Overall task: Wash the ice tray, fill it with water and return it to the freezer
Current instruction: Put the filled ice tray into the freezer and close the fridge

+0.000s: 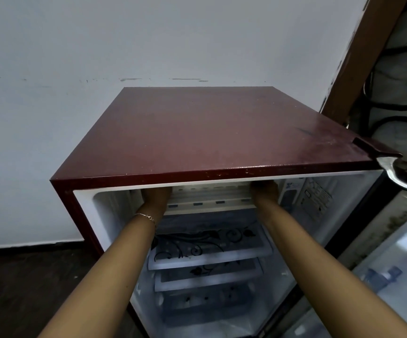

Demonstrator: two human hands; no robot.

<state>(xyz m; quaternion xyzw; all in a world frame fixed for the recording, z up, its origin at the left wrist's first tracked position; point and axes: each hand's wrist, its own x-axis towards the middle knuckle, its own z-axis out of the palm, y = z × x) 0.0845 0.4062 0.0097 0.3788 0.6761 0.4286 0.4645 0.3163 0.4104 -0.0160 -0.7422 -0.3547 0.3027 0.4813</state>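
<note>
Both hands — left hand, right hand — grasp opposite ends of the ice tray, probably keeping it level inside the freezer.

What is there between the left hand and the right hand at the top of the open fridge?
In the head view, the white ice tray spans the stretch between the left hand and the right hand, one at each end.

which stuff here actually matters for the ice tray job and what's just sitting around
For the job: white ice tray, held at its ends by left hand and right hand; open maroon fridge.

Just there: patterned glass shelves, water bottles in the door, bracelet.
</note>
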